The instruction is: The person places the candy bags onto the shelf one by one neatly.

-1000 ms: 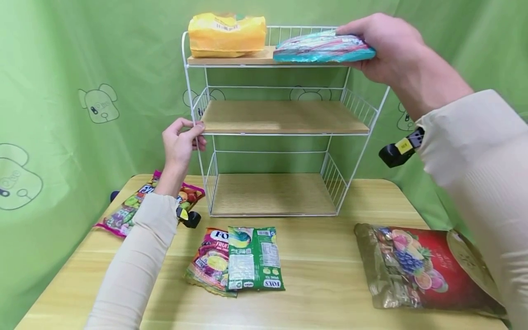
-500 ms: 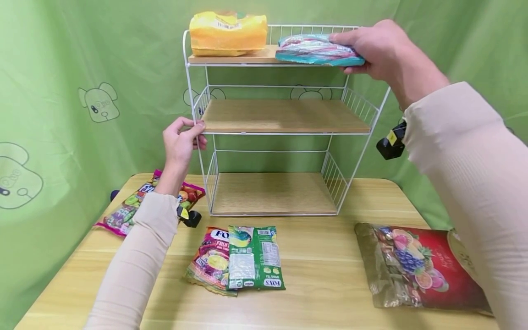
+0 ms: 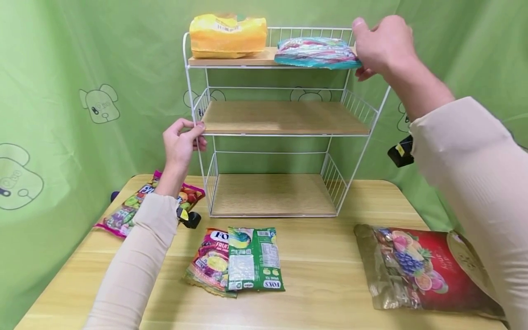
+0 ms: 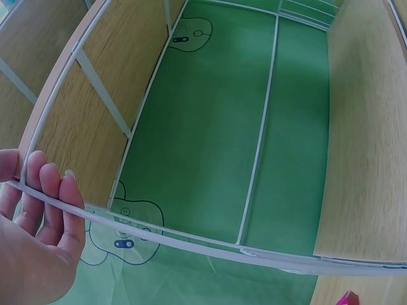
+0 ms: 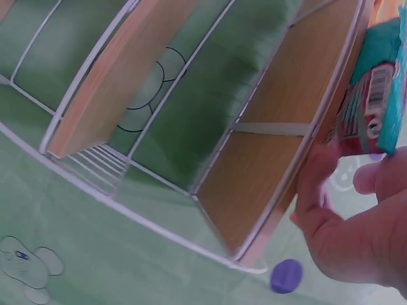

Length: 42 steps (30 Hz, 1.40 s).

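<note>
A white wire rack (image 3: 284, 134) with wooden shelves stands on the table. My left hand (image 3: 181, 140) grips its left post at the middle shelf; in the left wrist view the fingers curl round the wire. On the top shelf lies a teal and pink candy bag (image 3: 315, 52), its front edge overhanging slightly. My right hand (image 3: 383, 48) is at the bag's right end, thumb raised off it. In the right wrist view, thumb and fingers stand apart beside the end of the bag (image 5: 375, 95). Left of the bag sits a yellow packet (image 3: 228, 39).
On the table lie a green candy bag (image 3: 255, 261) over a red Fox's bag (image 3: 210, 259), a large red and brown bag (image 3: 437, 270) at right, and a pink-edged fruit candy bag (image 3: 128, 211) behind the left forearm. A green curtain (image 3: 103, 55) hangs behind.
My right hand set the teal candy bag onto the top shelf, let go and slid toward its right end, thumb lifting. The left hand kept its hold on the rack.
</note>
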Each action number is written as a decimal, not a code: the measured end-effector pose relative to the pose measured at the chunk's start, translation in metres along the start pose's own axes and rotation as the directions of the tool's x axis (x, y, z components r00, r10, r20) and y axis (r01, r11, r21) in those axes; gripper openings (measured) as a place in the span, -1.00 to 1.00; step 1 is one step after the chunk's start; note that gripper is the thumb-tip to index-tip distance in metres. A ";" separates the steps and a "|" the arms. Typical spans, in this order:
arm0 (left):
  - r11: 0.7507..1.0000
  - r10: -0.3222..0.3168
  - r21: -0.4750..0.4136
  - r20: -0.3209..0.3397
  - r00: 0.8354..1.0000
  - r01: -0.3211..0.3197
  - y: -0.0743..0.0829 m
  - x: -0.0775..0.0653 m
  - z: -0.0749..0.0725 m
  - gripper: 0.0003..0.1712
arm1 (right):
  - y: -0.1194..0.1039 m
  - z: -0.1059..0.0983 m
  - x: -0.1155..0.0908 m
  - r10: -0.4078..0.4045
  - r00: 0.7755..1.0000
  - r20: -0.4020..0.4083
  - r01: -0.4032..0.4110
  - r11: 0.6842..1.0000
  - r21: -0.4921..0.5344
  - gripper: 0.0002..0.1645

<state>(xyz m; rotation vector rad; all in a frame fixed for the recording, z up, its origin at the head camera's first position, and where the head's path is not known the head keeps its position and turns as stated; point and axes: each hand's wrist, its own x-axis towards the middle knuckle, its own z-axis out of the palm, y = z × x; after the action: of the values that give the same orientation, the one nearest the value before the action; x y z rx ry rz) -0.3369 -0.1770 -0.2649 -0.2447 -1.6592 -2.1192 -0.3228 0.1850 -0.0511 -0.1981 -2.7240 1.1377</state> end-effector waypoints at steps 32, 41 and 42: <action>1.000 0.007 -0.011 -0.007 1.000 -0.007 0.001 0.001 -0.005 -0.87 | -0.005 0.090 -0.084 -0.511 0.859 0.035 0.439 0.700 -0.563 -0.14; 1.000 0.005 -0.018 -0.009 1.000 -0.005 0.002 0.001 -0.006 -0.86 | -0.001 0.099 -0.076 -0.570 0.822 0.009 0.488 0.696 -0.526 -0.24; 1.000 0.005 -0.018 -0.009 1.000 -0.005 0.002 0.001 -0.006 -0.86 | -0.001 0.098 -0.074 -0.585 0.811 -0.001 0.500 0.694 -0.519 -0.25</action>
<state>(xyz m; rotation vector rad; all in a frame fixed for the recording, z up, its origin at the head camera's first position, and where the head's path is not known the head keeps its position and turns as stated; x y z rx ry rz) -0.3360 -0.1836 -0.2647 -0.2437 -1.6329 -2.1296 -0.2723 0.1022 -0.1271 0.4208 -2.5790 0.2268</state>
